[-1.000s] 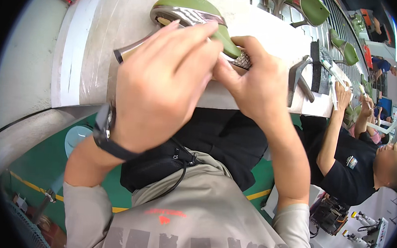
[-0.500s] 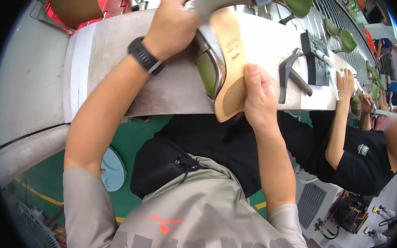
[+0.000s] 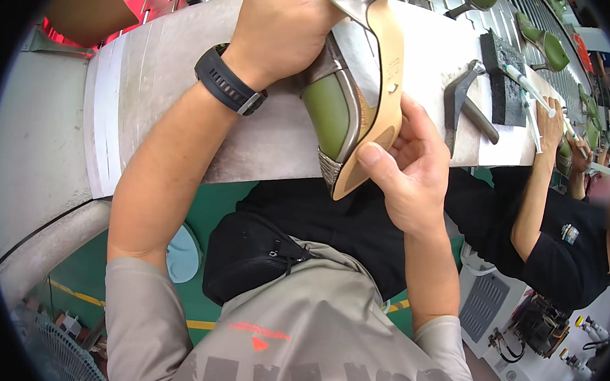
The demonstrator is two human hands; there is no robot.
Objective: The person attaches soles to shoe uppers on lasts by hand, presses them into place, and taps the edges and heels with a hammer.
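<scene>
A green high-heeled shoe with metallic grey trim is held tilted over the bench, its toe toward me. My left hand, wearing a black watch, is closed around its heel end; the fingers are partly hidden. Along the underside lies a tan sole, with a pale gap showing between it and the shoe at the middle. At the toe end, my right hand grips the sole's edge, thumb on its face and the other fingers behind.
On the bench to the right lie a hammer and a black block. Beside them, a co-worker's hand is near white syringe-like tubes. More green shoes stand on the conveyor behind. A pale blue stool is below.
The shoe has turned, showing more of its green side and less of the sole's face. My right thumb has shifted toward the toe, and the sole's toe end lies closer to the shoe.
</scene>
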